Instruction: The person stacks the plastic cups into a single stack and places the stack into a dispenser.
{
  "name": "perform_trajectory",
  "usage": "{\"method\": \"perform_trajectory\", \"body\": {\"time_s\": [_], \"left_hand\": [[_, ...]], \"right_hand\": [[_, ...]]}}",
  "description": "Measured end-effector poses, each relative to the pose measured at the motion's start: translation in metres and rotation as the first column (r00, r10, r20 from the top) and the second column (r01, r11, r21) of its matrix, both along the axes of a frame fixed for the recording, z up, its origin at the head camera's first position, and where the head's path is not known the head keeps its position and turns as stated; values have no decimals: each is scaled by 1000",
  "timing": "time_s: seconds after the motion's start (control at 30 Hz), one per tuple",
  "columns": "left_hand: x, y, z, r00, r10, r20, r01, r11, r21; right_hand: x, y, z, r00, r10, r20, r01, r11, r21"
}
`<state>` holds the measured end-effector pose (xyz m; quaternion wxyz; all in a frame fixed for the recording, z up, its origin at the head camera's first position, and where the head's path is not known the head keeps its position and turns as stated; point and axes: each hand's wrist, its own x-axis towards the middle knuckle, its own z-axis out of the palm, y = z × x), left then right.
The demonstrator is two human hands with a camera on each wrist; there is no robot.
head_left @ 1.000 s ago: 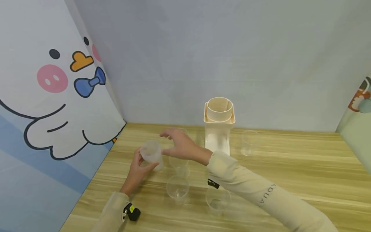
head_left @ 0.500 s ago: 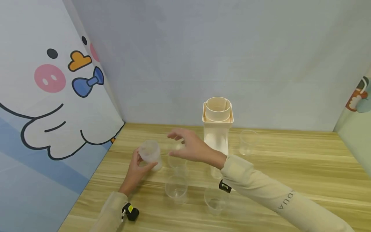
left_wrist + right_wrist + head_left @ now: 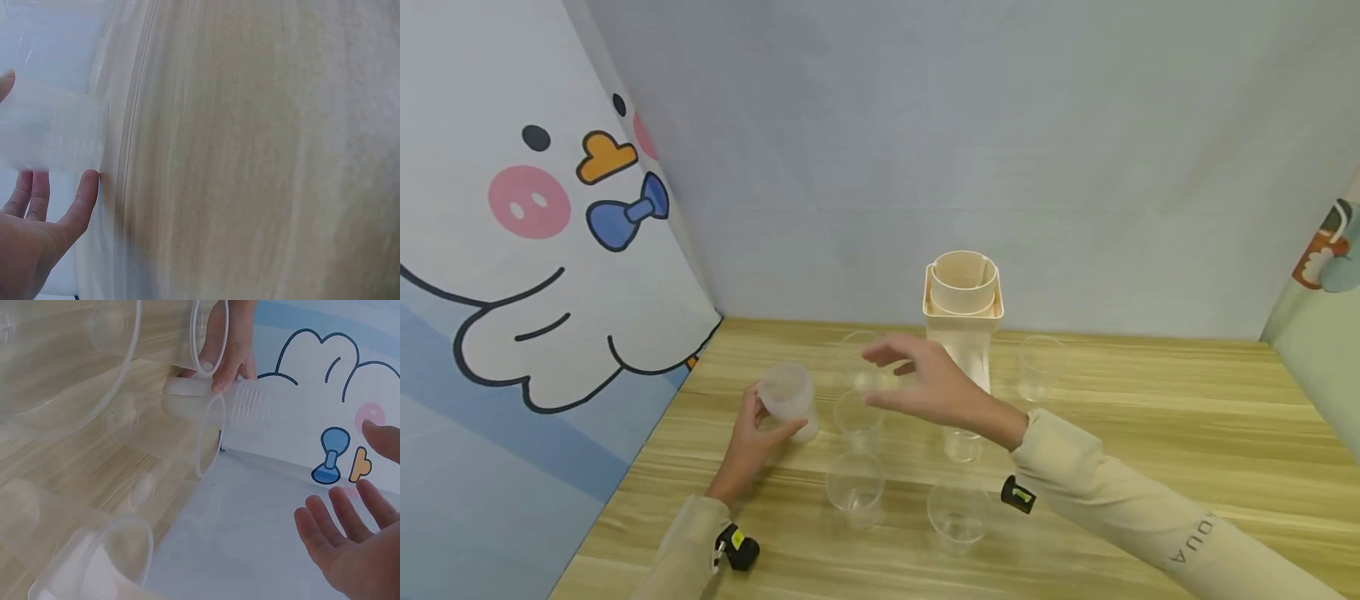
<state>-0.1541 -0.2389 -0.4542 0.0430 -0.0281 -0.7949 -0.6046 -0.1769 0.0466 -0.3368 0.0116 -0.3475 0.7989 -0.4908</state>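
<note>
My left hand (image 3: 754,437) grips a stack of nested clear plastic cups (image 3: 790,404) at the left of the table, thumb on the near side. In the left wrist view its fingers also hold the stack (image 3: 59,128) from below and above. My right hand (image 3: 928,383) hovers over the middle, holding nothing, its fingers relaxed and spread from the thumb. Below and beside it stand single clear cups: one at the back (image 3: 857,350), one behind the front-left cup (image 3: 859,421), the front-left cup (image 3: 856,487) and a front-right cup (image 3: 958,517).
A cream-coloured stand with a round holder (image 3: 964,304) stands at the back centre, with a clear cup (image 3: 962,447) in front of it. Another clear cup (image 3: 1041,367) stands to its right. A grey backdrop (image 3: 1037,167) rises behind the wooden table (image 3: 1150,442).
My right hand has moved right, away from the cup stack, uncovering the cups at the back left. My left hand keeps its grip on the stack in about the same place.
</note>
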Motion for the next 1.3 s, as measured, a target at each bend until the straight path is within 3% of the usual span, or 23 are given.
{"method": "perform_trajectory", "body": {"time_s": [0.4, 0.8, 0.9, 1.13, 1.3], "left_hand": [[-3, 0, -1, 1000, 8, -4, -8, 1000, 4], [-3, 0, -2, 1000, 13, 4, -13, 1000, 13], [-5, -2, -7, 1000, 8, 3, -8, 1000, 26], [-14, -11, -31, 999, 23, -22, -23, 1000, -9], [-14, -12, -33, 1000, 27, -16, -27, 1000, -6]], "right_hand": [[8, 22, -6, 1000, -1, -9, -1, 992, -128], [14, 43, -17, 998, -59, 9, 59, 984, -168], [17, 48, -19, 997, -75, 16, 76, 978, -196], [21, 60, -24, 992, -124, 39, 130, 961, -244], [22, 68, -29, 987, -149, 54, 159, 948, -278]]}}
